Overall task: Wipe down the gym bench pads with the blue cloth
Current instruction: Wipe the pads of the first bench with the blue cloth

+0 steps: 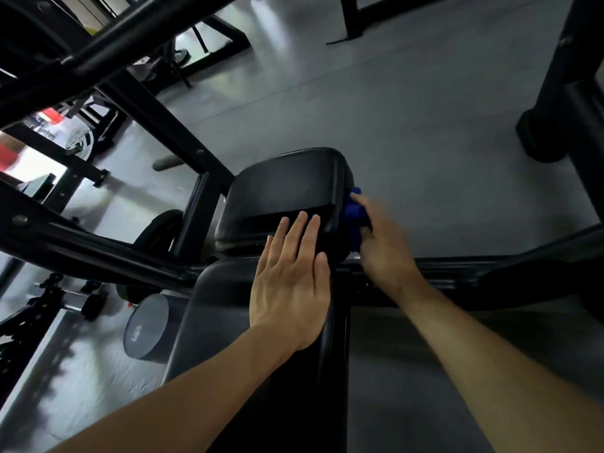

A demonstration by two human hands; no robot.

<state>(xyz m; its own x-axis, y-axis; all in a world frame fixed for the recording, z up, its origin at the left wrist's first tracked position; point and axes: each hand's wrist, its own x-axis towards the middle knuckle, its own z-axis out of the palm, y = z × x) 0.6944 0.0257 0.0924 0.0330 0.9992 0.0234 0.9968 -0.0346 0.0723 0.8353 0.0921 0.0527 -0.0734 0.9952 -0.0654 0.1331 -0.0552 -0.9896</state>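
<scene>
Forearms enter from the bottom edge, both bare, reaching forward over a black gym bench. Nearest is the long back pad [228,322], running up the middle of the view from the bottom. Left hand [291,282] lies flat, fingers straight and together, palm on the far end of the back pad with fingertips reaching onto the near edge of the seat pad [287,191]; it grasps nothing. Right hand [382,237] is just right of the seat pad, fingers curled around a bunched blue cloth [354,217], pressing it against the pad's right side edge. Cloth sticks out above and below the fingers, touching the pad's side; part of it is hidden by the hand. Right hand is slightly motion-blurred. Seat pad is black, rounded at the corners, tilted a little, sitting just beyond the back pad with a narrow gap between them. Left of the bench, on the grey floor [392,109], a dark round roller pad [147,325] lies near the back pad. Further left and up, black steel frame bars [130,40] cross the view diagonally, with a weight plate [80,142] behind them. Far right, a black upright post [562,93] stands on the floor, well apart from the bench.
</scene>
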